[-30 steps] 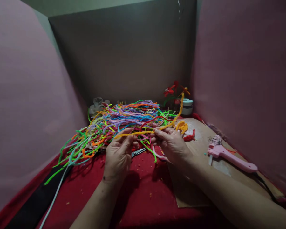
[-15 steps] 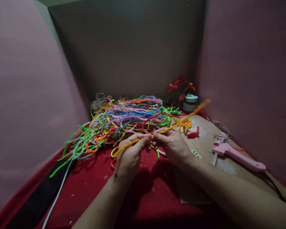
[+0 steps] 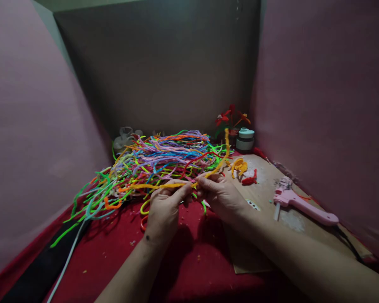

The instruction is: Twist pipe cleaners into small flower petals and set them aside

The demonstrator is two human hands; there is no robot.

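Observation:
An orange-yellow pipe cleaner (image 3: 145, 186) runs across both hands, held near its middle. My left hand (image 3: 167, 206) pinches it between thumb and fingers, and one end sticks out to the left over the pile. Close beside it, my right hand (image 3: 222, 195) is closed on the same pipe cleaner, whose other end bends upward. Just behind the hands lies a big heap of many-coloured pipe cleaners (image 3: 173, 155). Right of the heap, a coiled orange-yellow piece (image 3: 239, 166) and a small red piece (image 3: 250, 178) rest on a board.
A pink glue gun (image 3: 306, 208) lies on the brown board (image 3: 265, 231) at right. Behind stand red flowers (image 3: 223, 118) and a pale green-lidded jar (image 3: 245, 140). A white cord (image 3: 66, 263) crosses a black strip (image 3: 39, 261) on the red cloth (image 3: 113, 261).
The pipe cleaner has turned in my hands: its right end now points up instead of far right, and its left end stretches leftward above the left hand. The view has shifted slightly.

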